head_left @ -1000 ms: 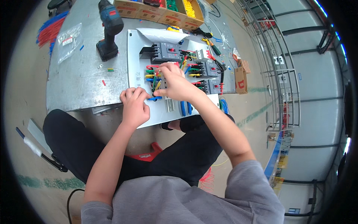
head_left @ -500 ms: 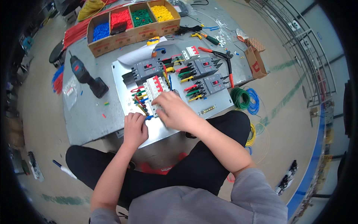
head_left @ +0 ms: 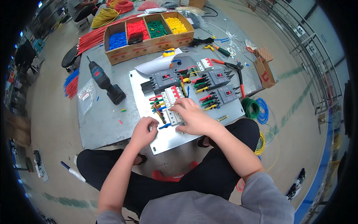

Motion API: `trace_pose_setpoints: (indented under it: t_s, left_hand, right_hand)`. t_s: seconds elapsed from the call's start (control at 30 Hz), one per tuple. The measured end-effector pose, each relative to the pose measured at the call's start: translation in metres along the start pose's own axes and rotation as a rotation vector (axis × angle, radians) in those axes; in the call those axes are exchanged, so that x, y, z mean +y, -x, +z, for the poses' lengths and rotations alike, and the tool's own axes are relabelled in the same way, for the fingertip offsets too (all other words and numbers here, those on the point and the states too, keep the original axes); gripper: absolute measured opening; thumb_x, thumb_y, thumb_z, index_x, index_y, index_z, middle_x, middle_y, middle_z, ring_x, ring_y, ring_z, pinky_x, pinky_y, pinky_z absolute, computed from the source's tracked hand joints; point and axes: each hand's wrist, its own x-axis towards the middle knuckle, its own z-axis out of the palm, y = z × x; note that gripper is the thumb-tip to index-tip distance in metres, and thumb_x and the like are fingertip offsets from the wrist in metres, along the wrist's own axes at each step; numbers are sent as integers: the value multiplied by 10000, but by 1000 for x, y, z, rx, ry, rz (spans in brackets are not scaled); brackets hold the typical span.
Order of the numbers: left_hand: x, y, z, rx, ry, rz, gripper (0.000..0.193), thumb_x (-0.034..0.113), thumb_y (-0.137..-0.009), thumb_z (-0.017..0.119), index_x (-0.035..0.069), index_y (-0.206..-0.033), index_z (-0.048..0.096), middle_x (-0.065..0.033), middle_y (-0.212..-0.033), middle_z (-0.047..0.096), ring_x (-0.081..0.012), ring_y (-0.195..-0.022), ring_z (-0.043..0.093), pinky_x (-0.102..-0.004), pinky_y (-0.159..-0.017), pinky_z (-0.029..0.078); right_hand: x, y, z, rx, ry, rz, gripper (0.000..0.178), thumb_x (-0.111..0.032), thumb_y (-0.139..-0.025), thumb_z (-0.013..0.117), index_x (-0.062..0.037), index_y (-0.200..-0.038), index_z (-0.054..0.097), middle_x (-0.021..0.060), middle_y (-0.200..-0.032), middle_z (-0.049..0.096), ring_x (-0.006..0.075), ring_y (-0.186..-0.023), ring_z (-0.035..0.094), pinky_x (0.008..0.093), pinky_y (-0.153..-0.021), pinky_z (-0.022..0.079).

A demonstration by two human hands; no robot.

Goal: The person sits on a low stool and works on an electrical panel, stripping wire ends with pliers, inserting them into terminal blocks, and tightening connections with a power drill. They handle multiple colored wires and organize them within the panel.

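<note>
My right hand is over a white circuit breaker with red switches, thumb and fingers apart around its near end. Left of it, my left hand rests at the edge of a metal mounting plate, fingers loosely bent and the thumb apart. A wire end with a blue sleeve lies just beyond those fingers. Short red, green and yellow wires come off the breaker's left side. Farther back on the plate are grey moulded-case breakers and a smaller white breaker.
A cordless drill lies left on the grey table. A cardboard box of coloured sleeves stands behind. Red-handled cutters and an open carton are at right. Wire coils lie on the floor.
The whole view has shifted, so the table appears farther right and lower. My left hand has drawn away from the blue-sleeved wire end. My right hand's thumb and fingers remain apart near the breaker.
</note>
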Motion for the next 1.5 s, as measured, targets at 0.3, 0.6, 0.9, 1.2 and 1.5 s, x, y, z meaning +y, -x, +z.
trace_pose_setpoints:
  t_s: [0.3, 0.6, 0.9, 1.2, 1.5]
  left_hand:
    - [4, -18, -8, -52, -214, 179, 195, 99, -939, 706, 47, -1095, 812, -140, -952, 732, -314, -871, 723, -430, -830, 588]
    - [-3, -26, -7, -102, -39, 77, 175, 264, -968, 803, 109, -1047, 820, -84, -933, 764, -302, -875, 749, -426, -781, 594]
    - [-17, -38, 0, -144, -62, 112, 177, 256, -919, 829, 109, -1020, 827, -125, -907, 768, -343, -829, 725, -436, -748, 572]
    - [-25, -27, 1, -18, 10, 305, 178, 225, -906, 815, 79, -879, 715, -62, -894, 712, -295, -974, 676, -437, -905, 502]
    - [-43, -35, 9, 13, 15, 347, 115, 197, -851, 802, 107, -859, 731, -55, -841, 695, -282, -873, 643, -414, -945, 474]
  right_hand:
    - [-7, -4, 17, 61, 240, -12, 733, -139, -741, 948, -191, -1411, 657, 107, -1466, 555, 367, -1402, 521, 504, -1148, 455]
    - [-22, -52, -4, -67, 65, -175, 272, -295, -978, 785, -95, -1157, 743, 77, -1117, 718, 297, -1207, 626, 521, -1158, 352]
    - [-20, -63, 33, -89, 60, -168, 91, -169, -1024, 730, -88, -1030, 771, 47, -966, 758, 259, -946, 692, 419, -990, 437]
    - [-32, -63, 52, 2, 100, -359, 182, -28, -819, 778, -67, -986, 717, 81, -859, 666, 296, -898, 653, 422, -851, 516]
    - [-53, -72, 51, -41, 15, -115, 174, -181, -979, 711, -20, -921, 739, 159, -834, 728, 368, -858, 682, 481, -866, 552]
